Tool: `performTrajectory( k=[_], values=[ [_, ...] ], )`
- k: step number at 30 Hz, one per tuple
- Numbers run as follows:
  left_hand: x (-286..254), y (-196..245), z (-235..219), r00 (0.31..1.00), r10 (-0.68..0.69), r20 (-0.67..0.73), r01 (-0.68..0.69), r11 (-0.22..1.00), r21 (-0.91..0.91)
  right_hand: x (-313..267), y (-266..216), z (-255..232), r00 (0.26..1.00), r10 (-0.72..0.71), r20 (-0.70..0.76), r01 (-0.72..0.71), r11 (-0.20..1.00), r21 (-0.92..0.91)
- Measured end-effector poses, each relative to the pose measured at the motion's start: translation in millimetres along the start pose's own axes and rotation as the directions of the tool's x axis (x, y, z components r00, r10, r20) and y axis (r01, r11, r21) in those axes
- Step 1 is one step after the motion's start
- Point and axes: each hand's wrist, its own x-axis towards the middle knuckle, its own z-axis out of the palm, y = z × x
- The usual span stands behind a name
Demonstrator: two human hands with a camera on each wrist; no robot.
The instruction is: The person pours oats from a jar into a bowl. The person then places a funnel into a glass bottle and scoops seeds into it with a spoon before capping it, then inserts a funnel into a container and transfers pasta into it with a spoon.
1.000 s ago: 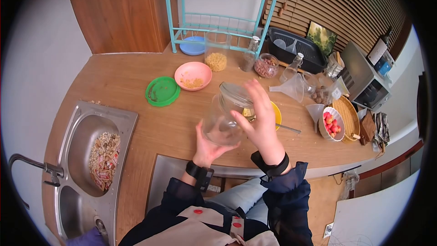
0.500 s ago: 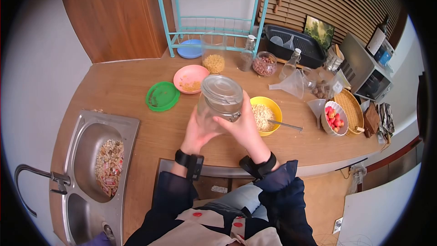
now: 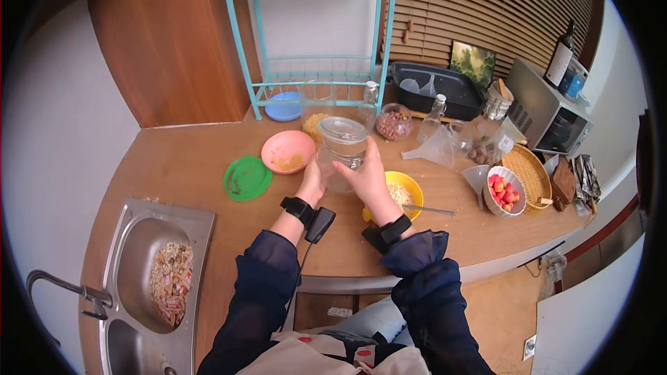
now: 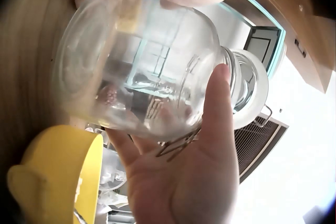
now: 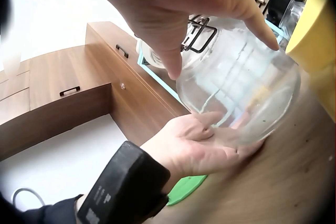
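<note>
A clear glass jar (image 3: 344, 130) with a glass lid and wire clasp (image 5: 202, 34) is held between both hands, close over the counter. My left hand (image 3: 312, 184) holds it from the left, palm and fingers cupped round its lower side, as the right wrist view shows. On the opposite side my right hand (image 3: 368, 179) grips the jar, its thumb pointing up towards the neck in the left wrist view. The glass looks see-through, with nothing visible inside. Just right of the hands stands a yellow bowl (image 3: 415, 185) of oats with a spoon handle (image 3: 438, 210) sticking out.
A green lid (image 3: 247, 179) and a pink bowl (image 3: 278, 144) with crumbs lie to the left. Behind the jar stands a tall container of pasta (image 3: 314, 125). Funnels, bottles and a white bowl of red fruit (image 3: 504, 193) are right; a sink (image 3: 132, 236) is front left.
My right hand, earlier spread beside the lid, has come down to grip the jar's side. Both hands have then carried the jar away from the body, towards the pasta container.
</note>
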Motion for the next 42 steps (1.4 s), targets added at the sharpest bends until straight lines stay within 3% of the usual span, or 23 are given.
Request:
performTrajectory(
  k=[2,4,8,11,16,23,25,29,32,34,35,37,38,40,42],
  values=[
    [11.9,-6.5,1.1,1.000,-0.003,-0.016,0.003,1.000,0.012,4.9,7.2,1.6,0.999,0.036,-0.018,-0.036,0.999,-0.017],
    [30.1,-15.9,-2.1,0.993,0.111,-0.037,-0.110,0.993,0.029,9.1,12.7,3.7,0.997,0.048,-0.054,-0.051,0.998,-0.044],
    [47.7,-22.5,1.4,0.986,0.127,-0.111,-0.113,0.986,0.122,21.2,26.2,4.1,0.996,0.076,-0.050,-0.079,0.995,-0.062],
    [64.6,-25.1,-4.8,0.993,0.102,-0.059,-0.093,0.986,0.142,27.7,32.3,8.3,0.998,0.021,-0.054,-0.028,0.992,-0.124],
    [57.8,-18.4,5.1,0.979,0.107,-0.171,-0.066,0.971,0.232,34.5,35.6,14.0,0.997,0.067,-0.042,-0.074,0.981,-0.179],
    [60.5,-10.8,8.1,0.978,0.063,-0.200,-0.001,0.955,0.298,46.0,48.4,23.6,0.998,0.059,-0.022,-0.062,0.978,-0.197],
    [57.9,0.7,14.1,0.964,0.218,-0.151,-0.145,0.910,0.389,48.5,51.2,28.4,0.996,0.089,-0.029,-0.093,0.978,-0.188],
    [45.7,24.3,23.8,0.865,0.502,-0.013,-0.418,0.733,0.537,55.4,57.5,30.8,0.999,0.033,-0.039,-0.037,0.993,-0.110],
    [29.8,43.0,24.4,0.729,0.672,0.130,-0.596,0.530,0.603,54.5,47.9,27.1,0.992,0.111,-0.059,-0.121,0.972,-0.200],
    [24.6,54.9,27.1,0.622,0.749,0.228,-0.682,0.375,0.628,45.8,32.7,18.1,0.962,0.267,0.065,-0.239,0.930,-0.278],
    [19.5,66.8,31.6,0.628,0.746,0.219,-0.673,0.381,0.634,42.8,21.7,11.5,0.959,0.273,0.075,-0.243,0.929,-0.278],
    [16.8,89.0,39.7,0.602,0.532,0.595,-0.685,-0.038,0.727,40.3,6.5,-1.2,0.908,0.384,0.169,-0.285,0.860,-0.424],
    [22.2,88.4,37.2,0.610,0.525,0.594,-0.682,-0.033,0.730,40.0,13.3,-1.3,0.903,0.393,0.171,-0.293,0.857,-0.424],
    [31.1,85.2,37.8,0.653,0.404,0.640,-0.677,-0.066,0.733,41.1,31.7,0.0,0.956,0.268,0.120,-0.222,0.927,-0.302],
    [29.1,78.1,42.9,0.652,0.425,0.628,-0.656,-0.099,0.749,42.5,44.1,0.1,0.951,0.287,0.119,-0.249,0.933,-0.260]
  ],
)
